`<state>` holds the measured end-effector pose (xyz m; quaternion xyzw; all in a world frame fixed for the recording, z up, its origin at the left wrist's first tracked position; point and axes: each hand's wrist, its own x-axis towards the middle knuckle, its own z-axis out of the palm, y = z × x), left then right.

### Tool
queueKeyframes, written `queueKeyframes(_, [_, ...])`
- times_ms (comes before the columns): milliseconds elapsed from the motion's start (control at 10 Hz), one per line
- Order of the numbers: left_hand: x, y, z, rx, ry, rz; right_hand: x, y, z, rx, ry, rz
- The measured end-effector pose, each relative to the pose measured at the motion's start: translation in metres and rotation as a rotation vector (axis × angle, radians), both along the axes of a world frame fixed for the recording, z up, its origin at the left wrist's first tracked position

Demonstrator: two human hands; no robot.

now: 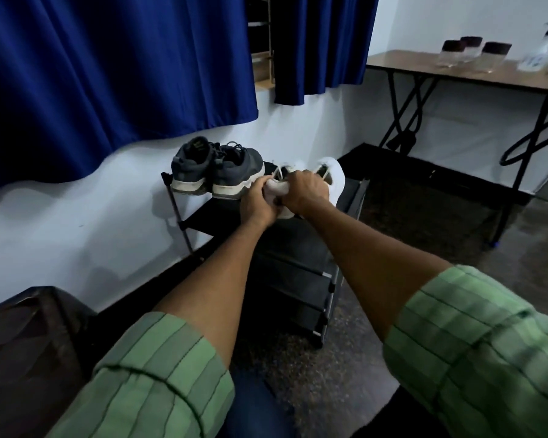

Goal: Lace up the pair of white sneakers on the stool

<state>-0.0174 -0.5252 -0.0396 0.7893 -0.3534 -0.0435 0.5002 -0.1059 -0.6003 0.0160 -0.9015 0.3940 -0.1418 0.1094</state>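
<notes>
Two white sneakers stand side by side on the top shelf of a black shoe rack (353,192). The nearer left sneaker (277,189) is held at its heel by both hands. My left hand (258,202) curls round its left side, and my right hand (307,191) grips it from the right and covers most of it. Loose white lace (279,170) shows above the fingers. The right sneaker (336,178) stands free just behind my right hand.
A pair of dark grey sneakers (217,172) sits on the same shelf to the left. Blue curtains (114,67) hang on the wall behind. A folding table (475,72) with jars stands at the right. A dark seat (29,343) is at lower left.
</notes>
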Motion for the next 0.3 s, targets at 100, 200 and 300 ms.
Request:
queueKeyframes(100, [0.001, 0.001, 0.001, 0.039, -0.041, -0.017, -0.009, 0.002, -0.006, -0.038, 0.034, -0.001])
queueKeyframes(200, [0.007, 0.013, -0.006, 0.092, -0.041, -0.01, -0.018, 0.019, -0.012, -0.088, 0.004, -0.016])
queueKeyframes(300, [0.01, 0.034, -0.003, 0.143, -0.024, 0.016, -0.026, 0.045, -0.009, -0.222, -0.046, -0.027])
